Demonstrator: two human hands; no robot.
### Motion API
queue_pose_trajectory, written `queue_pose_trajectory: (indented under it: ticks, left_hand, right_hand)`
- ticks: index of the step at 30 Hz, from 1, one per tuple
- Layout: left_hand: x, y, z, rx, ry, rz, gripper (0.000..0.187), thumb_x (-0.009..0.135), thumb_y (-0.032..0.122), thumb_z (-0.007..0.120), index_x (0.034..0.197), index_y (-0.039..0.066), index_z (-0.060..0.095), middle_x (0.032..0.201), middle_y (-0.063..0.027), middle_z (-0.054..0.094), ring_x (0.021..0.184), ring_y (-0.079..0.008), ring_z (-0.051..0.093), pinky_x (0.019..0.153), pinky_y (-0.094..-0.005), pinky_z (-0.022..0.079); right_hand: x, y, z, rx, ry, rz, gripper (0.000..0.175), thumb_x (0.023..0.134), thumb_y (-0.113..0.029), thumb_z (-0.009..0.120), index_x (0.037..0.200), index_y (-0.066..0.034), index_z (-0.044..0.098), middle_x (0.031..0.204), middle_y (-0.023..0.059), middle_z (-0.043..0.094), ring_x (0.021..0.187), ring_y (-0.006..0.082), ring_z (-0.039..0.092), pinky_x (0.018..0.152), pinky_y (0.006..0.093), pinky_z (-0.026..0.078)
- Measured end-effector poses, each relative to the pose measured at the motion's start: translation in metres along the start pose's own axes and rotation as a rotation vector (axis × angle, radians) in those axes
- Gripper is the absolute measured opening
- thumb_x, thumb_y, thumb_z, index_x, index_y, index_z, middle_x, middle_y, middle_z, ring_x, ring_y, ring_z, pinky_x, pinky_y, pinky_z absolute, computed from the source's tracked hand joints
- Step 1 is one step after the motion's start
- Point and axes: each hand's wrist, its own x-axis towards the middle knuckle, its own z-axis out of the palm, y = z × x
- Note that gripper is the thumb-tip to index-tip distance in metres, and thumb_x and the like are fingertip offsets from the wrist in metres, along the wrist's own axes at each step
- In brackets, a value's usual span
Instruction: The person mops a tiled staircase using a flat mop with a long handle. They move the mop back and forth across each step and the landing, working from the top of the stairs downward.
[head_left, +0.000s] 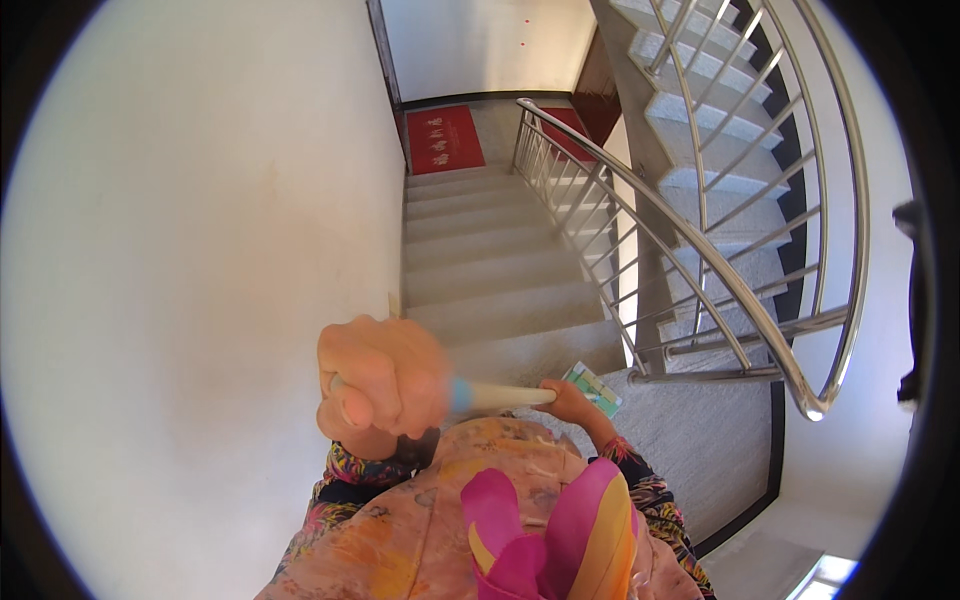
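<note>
My left hand (386, 379), large and near the camera, is closed around the upper end of a pale pole (499, 397) with a light blue band. Lower on the same pole is my right hand (568, 401), its fingers wrapped around it. Beyond that hand a flat green and white mop head (598, 390) shows over the landing at the top of the stairs; whether it touches the floor I cannot tell. The left hand and the upper pole are slightly blurred.
Grey stairs (495, 262) lead down to a lower landing with red doormats (446, 139). A white wall (225, 262) runs along the left. At the right stands a stainless steel handrail (712, 259), with another flight of stairs (727, 150) behind it.
</note>
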Motion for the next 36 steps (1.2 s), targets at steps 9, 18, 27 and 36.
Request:
queue_pose_trajectory:
  ticks: [9,18,27,36]
  left_hand:
    - [-0.012,0.006,-0.012,-0.009,0.05,0.002,0.049,0.106,0.031,0.046,0.061,0.01,0.045,0.048,-0.0038,0.054,0.038,-0.0175,0.053,0.041,-0.03,0.049]
    - [-0.005,-0.001,-0.014,-0.017,0.02,-0.027,0.049,0.106,0.03,0.044,0.062,0.011,0.043,0.047,-0.0031,0.052,0.039,-0.0166,0.053,0.041,-0.0295,0.05]
    - [0.011,-0.009,-0.006,-0.047,-0.039,-0.068,0.048,0.103,0.025,0.05,0.058,0.01,0.041,0.046,-0.0051,0.052,0.037,-0.0177,0.052,0.041,-0.0297,0.05]
    - [0.041,-0.028,0.018,-0.172,-0.161,-0.115,0.049,0.097,0.019,0.062,0.055,0.009,0.039,0.045,-0.0073,0.049,0.037,-0.0205,0.049,0.04,-0.0316,0.047]
  right_hand:
    - [0.012,0.005,0.005,-0.047,-0.094,0.016,0.031,0.078,-0.029,0.08,0.081,-0.0054,0.06,0.078,0.0169,0.065,0.077,0.039,0.064,0.068,0.0439,0.049]
    - [0.008,0.008,0.006,-0.058,0.002,0.035,0.03,0.078,-0.029,0.079,0.083,-0.0063,0.061,0.082,0.0166,0.066,0.081,0.0403,0.065,0.068,0.0462,0.05]
    - [-0.004,0.011,0.007,0.051,0.224,0.027,0.036,0.076,-0.015,0.081,0.098,-0.0087,0.053,0.084,0.014,0.065,0.08,0.036,0.065,0.07,0.041,0.051]
    - [-0.021,0.098,0.023,-0.163,0.446,0.082,0.015,0.076,-0.022,0.071,0.079,-0.0104,0.063,0.084,0.0133,0.066,0.087,0.0379,0.064,0.078,0.0495,0.047]
